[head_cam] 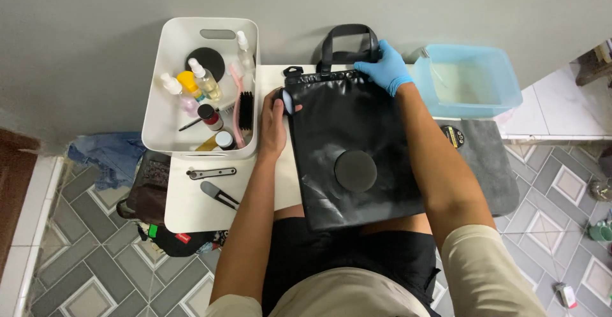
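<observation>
A: Black leather bag [347,138] flat on the small white table [191,208], lower edge hanging off the near side over the lap. Handles [347,39] toward the wall.

B: Long axis, then?

A: Running from lap to wall, tilted a little, top leaning left. Opening and handles at the far end, bottom nearest the body.

B: Right hand [386,68]?

A: In a blue glove, laid over the top right corner just beside the handle base. Fingers curled down onto the rim, closed on the leather. Looks like pinning the bag so it cannot slide.

B: And the left hand [274,122]?

A: Bare, at the bag's left edge near the top. Fingers loosely bent around the edge; something small and pale against the palm, too hidden to name. Probably steadying that side, flat and taut between the two hands.

B: Round thing on the front?

A: Dark round pad [355,171], resting loose on the lower middle of the panel, neither hand on it.

B: Around it?

A: White tub [167,87] of bottles and brushes to the left, against the wall, within reach of the left hand. Blue plastic basin [503,78] to the right, past the gloved hand. Two metal tools [215,183] on the bare tabletop, apart from the bag.
</observation>
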